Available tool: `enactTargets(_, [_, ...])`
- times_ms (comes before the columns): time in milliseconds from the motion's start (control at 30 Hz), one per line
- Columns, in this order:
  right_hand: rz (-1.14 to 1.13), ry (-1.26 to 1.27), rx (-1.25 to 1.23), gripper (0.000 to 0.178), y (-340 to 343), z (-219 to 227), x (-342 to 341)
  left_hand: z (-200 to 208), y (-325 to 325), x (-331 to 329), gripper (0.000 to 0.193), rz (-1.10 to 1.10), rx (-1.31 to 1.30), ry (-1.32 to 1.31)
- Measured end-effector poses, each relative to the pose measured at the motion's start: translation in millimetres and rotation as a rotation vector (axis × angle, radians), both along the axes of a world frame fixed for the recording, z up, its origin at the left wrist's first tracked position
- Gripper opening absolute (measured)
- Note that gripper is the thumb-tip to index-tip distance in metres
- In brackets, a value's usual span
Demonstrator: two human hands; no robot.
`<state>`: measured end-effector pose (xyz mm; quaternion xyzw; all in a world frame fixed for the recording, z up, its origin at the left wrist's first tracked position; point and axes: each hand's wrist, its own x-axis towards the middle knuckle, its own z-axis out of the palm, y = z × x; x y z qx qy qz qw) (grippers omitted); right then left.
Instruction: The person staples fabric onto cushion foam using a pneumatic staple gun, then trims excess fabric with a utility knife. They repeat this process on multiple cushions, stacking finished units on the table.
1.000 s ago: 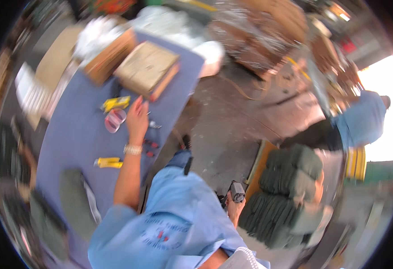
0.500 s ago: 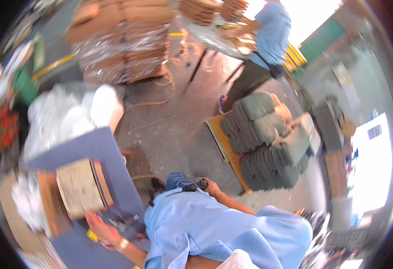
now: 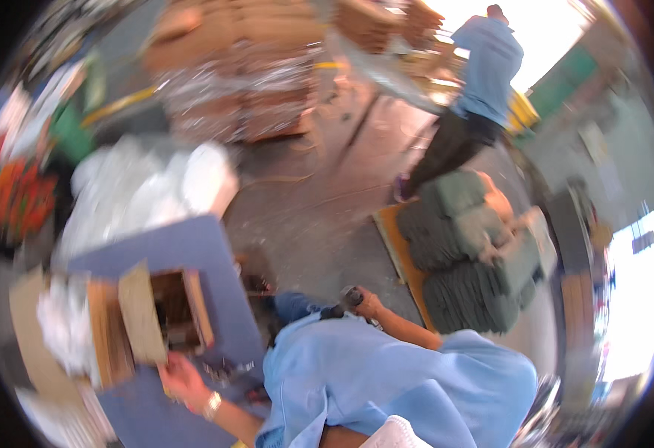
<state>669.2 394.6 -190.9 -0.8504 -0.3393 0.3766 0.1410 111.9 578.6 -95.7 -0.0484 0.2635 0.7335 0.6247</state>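
Note:
On the blue-topped table to my left stands a cardboard box with its dark inside showing. One of its flaps is tilted up. My left hand, with a light band at the wrist, has its fingers closed at the near edge of that flap. My right hand is closed around a small dark object with a rounded end, held out by my waist; blur hides its kind. Small dark tools lie on the table beside the box.
White plastic-wrapped bundles sit beyond the table. Green-grey cushions are stacked on a wooden pallet to the right. Wrapped brown stacks stand far off. A person in blue is near a far table.
The box flap has gone from lying flat to tilted up, exposing the inside. My left hand has closed at its edge. The view has shifted, and the other person's posture has changed.

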Motion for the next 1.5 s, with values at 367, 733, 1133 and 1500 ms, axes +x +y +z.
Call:
enactTargets(367, [0.188,0.043,-0.061,0.044,-14,-114,36,80,45,12,0.036,0.049,-0.222,0.814])
enactTargets(733, [0.262,0.146,0.120,0.045,-47,-147,53,76,65,15,0.020,-0.553,-0.581,1.912])
enactTargets(1133, [0.341,0.014,0.137,0.050,-40,-177,43,50,62,17,0.028,-0.652,-0.477,1.703])
enactTargets(1500, [0.079,0.044,-0.035,0.060,-21,-82,-12,5,46,-6,0.033,-0.642,-0.396,1.461])
